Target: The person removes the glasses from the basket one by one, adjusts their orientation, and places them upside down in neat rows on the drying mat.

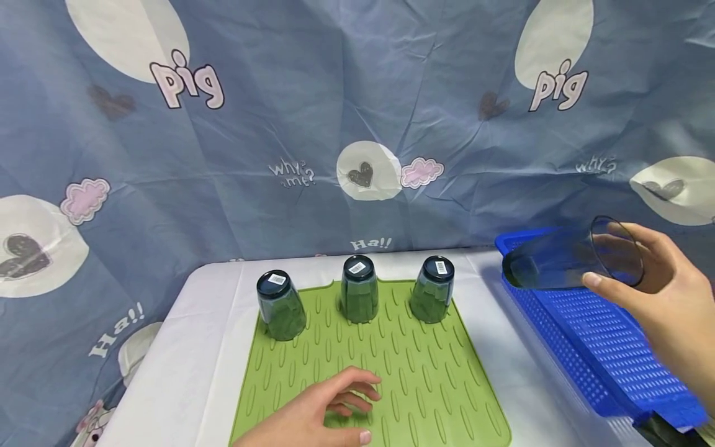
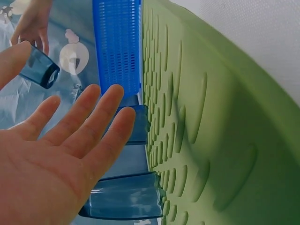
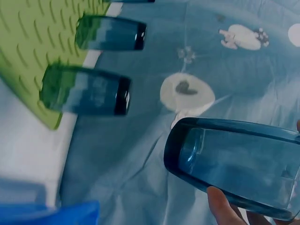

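"Glass (image 1: 550,264) in your right hand (image 1: 665,292), yes, but how many do you have in all?"

"You have four. The one you hold is up in the air, over the far end of your one blue basket (image 1: 614,341). The other three, the left glass (image 1: 281,307), the middle glass (image 1: 359,295) and the right glass (image 1: 432,295), stand upside down at the back of your one green mat (image 1: 391,385)."

"Do those three touch?"

"They stand apart in a row. Each has one white sticker (image 1: 357,267) on its dark bottom."

"And how does your right hand hold the fourth?"

"You grip it near its open end, with your thumb on the near side and your fingers round the far side. It lies tipped over, its thick bottom pointing left and a bit down."

"What about your left hand (image 1: 324,403)?"

"It is over the near part of the mat, pointing right. Your fingers are loose and a little apart, and your thumb is the part nearest you."

"And round about?"

"The mat lies on one white table (image 1: 184,354), left of the basket. Behind it hangs a blue cloth (image 1: 268,136) (you can read "pig" on it two times)."
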Demonstrator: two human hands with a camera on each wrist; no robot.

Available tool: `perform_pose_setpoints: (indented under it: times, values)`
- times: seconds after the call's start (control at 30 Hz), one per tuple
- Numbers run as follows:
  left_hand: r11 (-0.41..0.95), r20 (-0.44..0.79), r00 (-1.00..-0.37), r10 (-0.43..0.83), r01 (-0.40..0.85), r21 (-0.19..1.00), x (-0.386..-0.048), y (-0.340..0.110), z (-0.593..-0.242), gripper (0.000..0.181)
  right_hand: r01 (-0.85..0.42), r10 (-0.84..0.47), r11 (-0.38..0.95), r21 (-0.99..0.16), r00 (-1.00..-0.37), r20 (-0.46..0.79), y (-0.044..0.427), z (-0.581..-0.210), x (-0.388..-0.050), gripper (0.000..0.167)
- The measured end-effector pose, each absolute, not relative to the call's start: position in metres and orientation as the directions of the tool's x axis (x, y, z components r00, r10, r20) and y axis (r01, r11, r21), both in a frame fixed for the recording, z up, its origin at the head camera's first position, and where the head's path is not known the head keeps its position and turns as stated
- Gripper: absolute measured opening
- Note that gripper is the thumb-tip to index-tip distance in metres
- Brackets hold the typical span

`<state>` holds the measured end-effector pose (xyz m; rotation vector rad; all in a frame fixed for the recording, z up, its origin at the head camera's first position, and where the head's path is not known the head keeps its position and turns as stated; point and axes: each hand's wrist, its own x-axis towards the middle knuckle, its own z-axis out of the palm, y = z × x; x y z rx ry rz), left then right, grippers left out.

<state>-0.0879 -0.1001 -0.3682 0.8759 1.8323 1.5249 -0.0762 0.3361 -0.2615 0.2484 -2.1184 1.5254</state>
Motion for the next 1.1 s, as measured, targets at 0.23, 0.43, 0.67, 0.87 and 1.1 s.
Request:
perform_pose_setpoints:
  times: [0.23,0.43,0.67,0.87,1.1]
  values:
    - [0.15,-0.003,-0.636,0.771,0.177,0.973,-0.089,-0.104,-0.365,0.048,-0.465,0.1,0.169,-0.869,-0.869,0.484,0.316,-0.268,-0.065,0.075]
    - [0.169,0.005,-0.659,0.752,0.201,0.965,-0.091,-0.108,-0.361,0.047,-0.459,0.053,0.147,-0.876,-0.881,0.47,0.296,-0.272,-0.058,0.077]
    - [0.193,-0.016,-0.686,0.727,0.183,0.964,-0.093,-0.11,-0.357,0.048,-0.445,0.02,0.093,-0.891,-0.894,0.448,0.278,-0.284,-0.056,0.078]
    - [0.178,0.009,-0.698,0.716,0.195,0.964,-0.093,-0.111,-0.358,0.048,-0.474,-0.025,0.036,-0.88,-0.881,0.473,0.265,-0.292,-0.059,0.079]
    - [0.192,0.047,-0.725,0.688,0.244,0.951,-0.092,-0.112,-0.353,0.047,-0.479,-0.035,0.016,-0.878,-0.877,0.478,0.254,-0.296,-0.064,0.076]
